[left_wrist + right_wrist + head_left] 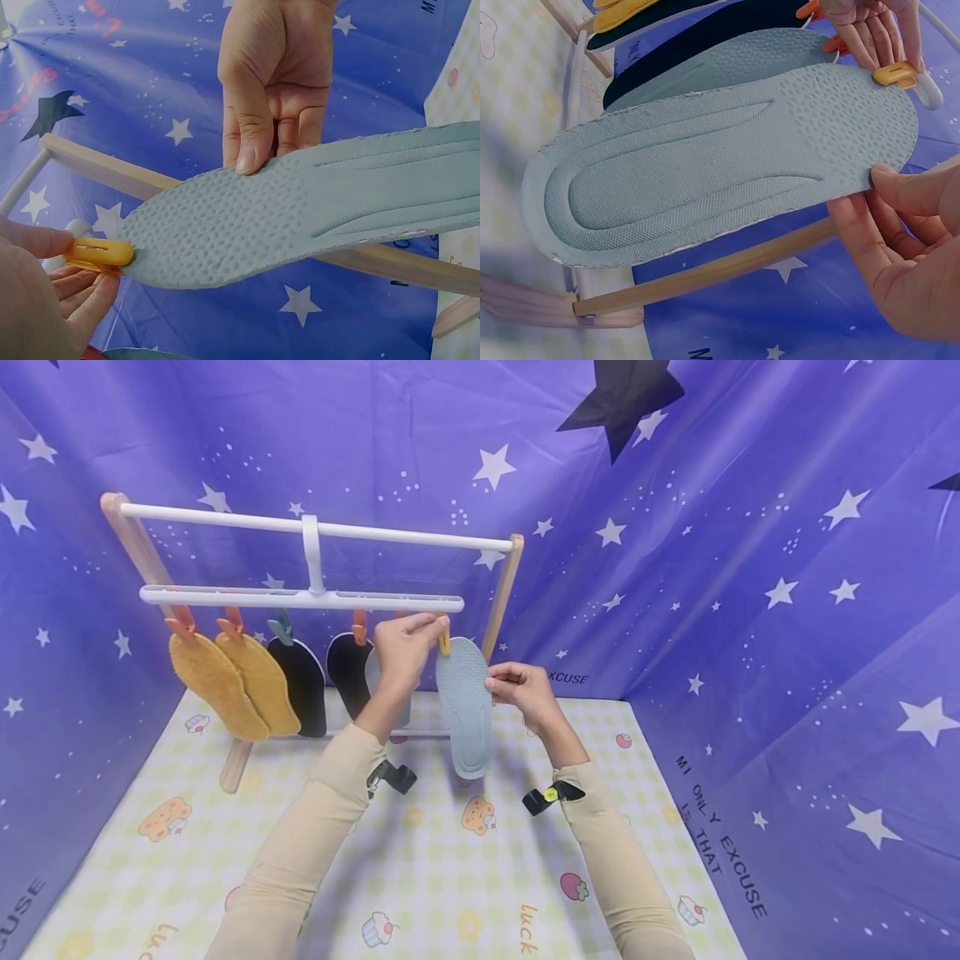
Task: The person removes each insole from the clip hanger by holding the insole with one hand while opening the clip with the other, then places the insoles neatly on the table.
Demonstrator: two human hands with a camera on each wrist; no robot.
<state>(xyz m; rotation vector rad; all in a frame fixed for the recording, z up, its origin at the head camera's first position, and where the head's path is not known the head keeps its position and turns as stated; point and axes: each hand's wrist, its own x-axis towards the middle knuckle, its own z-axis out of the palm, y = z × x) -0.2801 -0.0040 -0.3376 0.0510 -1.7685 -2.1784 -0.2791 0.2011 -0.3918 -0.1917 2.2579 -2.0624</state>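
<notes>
A light grey-blue insole [467, 710] hangs toe up near the right end of the white hanger [300, 600]. My left hand [403, 653] pinches a yellow clothespin [101, 253] between thumb and fingers, and the clothespin's tip overlaps the insole's toe edge. Lower down, my right hand [525, 692] holds the insole's side edge, thumb on the dimpled face and fingers behind. Behind my left hand hangs a second grey-blue insole [727, 71], partly hidden.
Orange clothespins [360, 627] and a green one [281, 628] hold two yellow insoles [217, 685] and two black ones [300, 689] further left. The hanger hooks over a white rail [420, 533] with wooden side posts [504, 597]. Below lies a checked tablecloth [420, 877]; starry purple cloth [750, 527] surrounds it.
</notes>
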